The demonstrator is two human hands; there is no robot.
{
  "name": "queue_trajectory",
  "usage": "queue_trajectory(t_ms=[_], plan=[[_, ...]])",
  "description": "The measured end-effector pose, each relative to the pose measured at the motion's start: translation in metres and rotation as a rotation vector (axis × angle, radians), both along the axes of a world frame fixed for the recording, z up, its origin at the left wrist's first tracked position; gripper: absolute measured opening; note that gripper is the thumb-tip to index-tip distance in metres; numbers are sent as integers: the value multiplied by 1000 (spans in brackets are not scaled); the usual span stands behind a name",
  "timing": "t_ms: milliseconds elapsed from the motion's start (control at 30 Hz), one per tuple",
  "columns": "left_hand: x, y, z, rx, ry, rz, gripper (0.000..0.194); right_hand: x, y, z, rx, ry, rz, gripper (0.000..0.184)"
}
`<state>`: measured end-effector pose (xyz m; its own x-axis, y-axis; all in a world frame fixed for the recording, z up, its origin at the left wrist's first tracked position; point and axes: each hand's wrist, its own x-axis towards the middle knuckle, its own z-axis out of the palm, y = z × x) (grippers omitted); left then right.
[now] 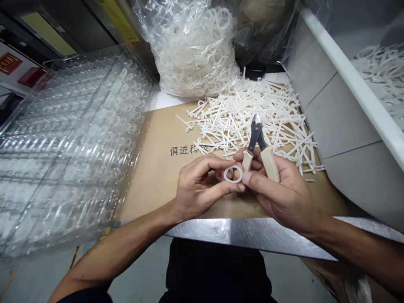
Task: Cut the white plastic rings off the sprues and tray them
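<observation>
The ring [232, 181] is held near the front of the surface [217, 230] by the left hand [197, 185], its fingers closed in a pinch on the rim. The cutters [256, 129] are held in the right hand [285, 193], fingers curled around spread handles, blades pointed away, the thumb at the ring's edge. For good handling, the rim is best gripped lightly so that it is not bent, turned by small finger movements, and kept in plain sight; the handles are best left unsqueezed while the blades are clear of the ring, and fingertips kept off the edges.

The surface is partly covered by printed cardboard [151, 160], on which white strips [252, 113] are heaped. Behind, a clear bag [195, 59] is filled with rings. The surface is flanked by clear trays [72, 147] on the left and a white bin [344, 113] on the right.
</observation>
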<state>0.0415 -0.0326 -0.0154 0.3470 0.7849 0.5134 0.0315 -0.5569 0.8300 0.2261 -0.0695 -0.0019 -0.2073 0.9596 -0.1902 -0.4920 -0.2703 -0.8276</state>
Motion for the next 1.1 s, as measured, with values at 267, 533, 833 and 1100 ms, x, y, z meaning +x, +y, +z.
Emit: queue_trajectory(t_ms=[267,533,833,1100], plan=[[2,0,0,21,29,40,36,-2,3,3,36,-150,-56,24],[2,0,1,-8,12,28,34,-2,3,2,71,-37,-23,21],[1,-1,0,1,27,29,36,0,-1,0,69,-62,-29,20],[1,-1,0,25,69,62,35,-1,2,3,67,-279,-73,30]])
